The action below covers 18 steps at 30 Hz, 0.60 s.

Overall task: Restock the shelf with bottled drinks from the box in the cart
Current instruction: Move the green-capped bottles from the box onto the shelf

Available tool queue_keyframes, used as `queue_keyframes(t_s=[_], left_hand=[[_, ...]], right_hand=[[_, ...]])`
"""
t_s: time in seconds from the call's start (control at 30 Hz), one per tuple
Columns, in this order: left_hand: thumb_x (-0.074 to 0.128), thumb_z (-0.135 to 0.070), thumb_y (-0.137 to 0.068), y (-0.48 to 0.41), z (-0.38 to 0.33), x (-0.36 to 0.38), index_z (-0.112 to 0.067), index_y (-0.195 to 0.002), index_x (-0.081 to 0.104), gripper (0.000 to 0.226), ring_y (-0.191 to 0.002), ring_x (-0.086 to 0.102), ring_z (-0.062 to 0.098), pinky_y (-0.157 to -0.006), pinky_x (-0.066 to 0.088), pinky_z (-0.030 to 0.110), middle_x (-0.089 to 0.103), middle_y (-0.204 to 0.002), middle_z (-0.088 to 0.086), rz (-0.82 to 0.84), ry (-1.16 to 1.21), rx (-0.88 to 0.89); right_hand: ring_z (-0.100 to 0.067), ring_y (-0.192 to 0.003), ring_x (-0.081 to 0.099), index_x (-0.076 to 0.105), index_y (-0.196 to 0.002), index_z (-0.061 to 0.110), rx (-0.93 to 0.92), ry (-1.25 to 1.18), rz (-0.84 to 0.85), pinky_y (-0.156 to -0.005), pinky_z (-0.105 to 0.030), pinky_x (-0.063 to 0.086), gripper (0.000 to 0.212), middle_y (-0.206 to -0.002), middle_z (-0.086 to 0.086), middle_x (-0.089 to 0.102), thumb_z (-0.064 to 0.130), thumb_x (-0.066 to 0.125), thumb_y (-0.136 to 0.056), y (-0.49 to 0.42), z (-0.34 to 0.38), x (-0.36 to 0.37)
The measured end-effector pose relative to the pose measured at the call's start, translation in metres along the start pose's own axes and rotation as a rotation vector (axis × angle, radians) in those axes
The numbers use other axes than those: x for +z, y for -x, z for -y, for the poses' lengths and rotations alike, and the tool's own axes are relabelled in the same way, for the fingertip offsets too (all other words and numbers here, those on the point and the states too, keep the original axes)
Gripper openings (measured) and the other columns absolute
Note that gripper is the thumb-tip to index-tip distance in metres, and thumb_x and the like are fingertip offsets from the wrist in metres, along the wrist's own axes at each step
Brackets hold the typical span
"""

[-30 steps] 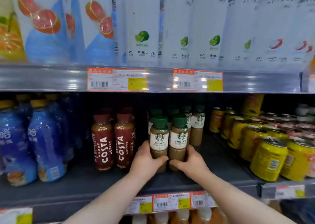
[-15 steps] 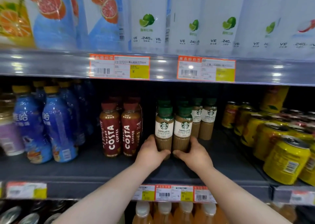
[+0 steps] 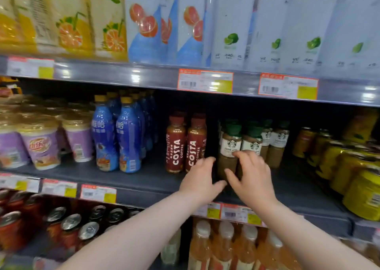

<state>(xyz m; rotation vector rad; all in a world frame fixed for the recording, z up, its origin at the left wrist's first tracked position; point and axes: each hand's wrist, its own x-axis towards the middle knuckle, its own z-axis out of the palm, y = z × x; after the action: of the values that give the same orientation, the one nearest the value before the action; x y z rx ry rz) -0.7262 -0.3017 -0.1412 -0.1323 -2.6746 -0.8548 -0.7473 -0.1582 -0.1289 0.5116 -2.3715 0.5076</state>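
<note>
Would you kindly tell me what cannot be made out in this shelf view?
The box and the cart: outside the head view's edges.
The price tags: print smeared by motion blur.
The front latte bottles: lower halves hidden behind the left hand and right hand.
The yellow cans: labels blurred, cut by the right edge.

Drinks aisle in a shop.
Tiered metal shelves [image 3: 123, 76] carry orange-bordered price tags [image 3: 205, 81] with barcodes along their front rails. Each level holds many identical drinks in outward-facing rows: Costa coffee bottles [image 3: 176, 144], green-capped latte bottles [image 3: 229, 142], blue bottles [image 3: 128, 138], yellow cans [image 3: 365, 195], purple cups [image 3: 41, 146] and tall juice cartons [image 3: 144, 23] above.
</note>
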Motion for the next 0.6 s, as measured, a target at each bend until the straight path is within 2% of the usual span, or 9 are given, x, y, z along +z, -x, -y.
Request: queue_keyframes(t_s=[0.1,0.2,0.23,0.27,0.37,0.43,0.6], left_hand=[[0.057,-0.037,-0.084,0.036,0.025,-0.033,-0.020,-0.140,0.033,0.063,-0.126,0.041,0.025,-0.100,0.041,0.040,0.039,-0.139,0.003,0.018,-0.220,0.054],[0.057,-0.046,-0.082,0.086,0.074,-0.076,-0.017,-0.141,0.031,0.070,-0.127,0.039,0.029,-0.103,0.037,0.042,0.040,-0.138,0.007,0.047,-0.503,0.017],[0.057,-0.049,-0.082,0.105,0.095,-0.093,-0.017,-0.141,0.030,0.072,-0.129,0.037,0.029,-0.105,0.035,0.042,0.039,-0.139,0.008,0.051,-0.558,-0.037],[0.056,-0.051,-0.082,0.127,0.117,-0.109,-0.017,-0.142,0.029,0.074,-0.129,0.037,0.030,-0.106,0.035,0.042,0.038,-0.140,0.008,0.048,-0.588,-0.107],[0.055,-0.053,-0.082,0.201,0.179,-0.164,-0.017,-0.141,0.030,0.073,-0.127,0.038,0.029,-0.103,0.035,0.042,0.040,-0.139,0.007,0.017,-0.625,-0.319],[0.056,-0.055,-0.082,0.256,0.214,-0.198,-0.017,-0.141,0.029,0.075,-0.129,0.036,0.030,-0.104,0.033,0.044,0.037,-0.141,0.007,0.010,-0.656,-0.443],[0.054,-0.054,-0.084,0.402,0.280,-0.269,-0.016,-0.143,0.026,0.075,-0.133,0.032,0.030,-0.107,0.030,0.043,0.035,-0.143,0.008,-0.007,-0.687,-0.738]], right_hand=[[-0.026,-0.119,0.046,0.051,-0.129,0.020,-0.160,0.042,0.206,-0.099,-0.040,0.037,0.049,-0.128,-0.001,0.050,0.035,0.060,-0.083,0.008,0.057,0.008],[-0.031,-0.108,0.057,0.060,-0.119,0.018,-0.260,0.068,0.315,-0.088,-0.045,0.046,0.051,-0.120,-0.005,0.058,0.037,0.061,-0.072,0.026,0.122,0.030],[-0.033,-0.103,0.061,0.063,-0.114,0.017,-0.278,0.063,0.344,-0.083,-0.046,0.049,0.052,-0.116,-0.006,0.062,0.039,0.062,-0.067,0.034,0.144,0.038],[-0.034,-0.106,0.061,0.062,-0.116,0.018,-0.304,0.060,0.372,-0.085,-0.047,0.049,0.053,-0.118,-0.006,0.061,0.041,0.064,-0.067,0.042,0.169,0.046],[-0.026,-0.134,0.035,0.040,-0.139,0.025,-0.404,0.075,0.531,-0.108,-0.042,0.029,0.058,-0.145,0.000,0.039,0.044,0.053,-0.086,0.071,0.252,0.065],[-0.022,-0.139,0.026,0.029,-0.143,0.028,-0.491,0.061,0.577,-0.111,-0.040,0.023,0.059,-0.149,0.004,0.031,0.046,0.046,-0.090,0.089,0.307,0.079],[-0.022,-0.139,0.026,0.030,-0.143,0.027,-0.692,-0.026,0.702,-0.112,-0.042,0.024,0.061,-0.148,0.004,0.032,0.049,0.048,-0.088,0.155,0.454,0.103]])
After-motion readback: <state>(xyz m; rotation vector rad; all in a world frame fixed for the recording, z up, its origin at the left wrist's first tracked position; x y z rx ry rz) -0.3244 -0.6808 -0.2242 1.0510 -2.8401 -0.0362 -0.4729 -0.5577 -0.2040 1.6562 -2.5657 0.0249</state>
